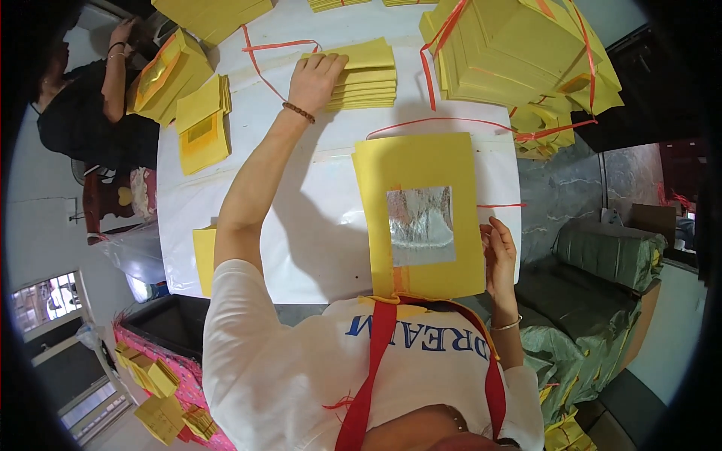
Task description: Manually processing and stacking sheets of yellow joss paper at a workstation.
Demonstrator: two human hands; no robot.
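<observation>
- Tabletop bears a yellow paper stack, left hand on it; cannot tell whether its grip closes.
- Right hand, grip loosely open, is beside silver-patched yellow sheets.

white shirt | blue lettering | red straps | beaded bracelet | bangle

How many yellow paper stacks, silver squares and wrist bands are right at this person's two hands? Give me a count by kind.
Yellow paper stacks: 2 (fanned stack under the left hand; nearer stack beside the right hand)
Silver squares: 1
Wrist bands: 2 (beaded bracelet; pale bangle)
Total: 5
</observation>
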